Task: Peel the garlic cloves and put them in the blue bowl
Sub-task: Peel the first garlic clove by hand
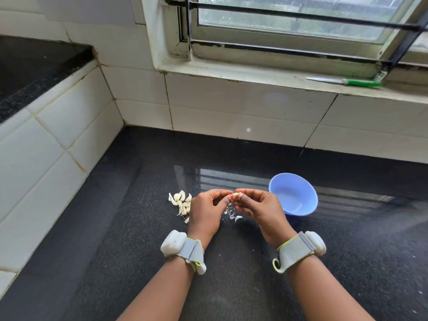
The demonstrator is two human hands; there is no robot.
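Note:
A single garlic clove (pixel 235 195) is pinched between the fingertips of my left hand (pixel 206 210) and my right hand (pixel 257 208), held a little above the black counter. A pile of several unpeeled garlic cloves (pixel 181 201) lies on the counter just left of my left hand. Bits of papery peel (pixel 232 215) lie on the counter under my hands. The blue bowl (pixel 293 194) stands right of my right hand, tilted toward me, and looks empty inside.
The black granite counter (pixel 139 239) meets white tiled walls (pixel 58 147) at the left and back. A green-handled knife (pixel 347 81) lies on the window sill at the upper right. A raised black ledge (pixel 34 66) sits at the far left.

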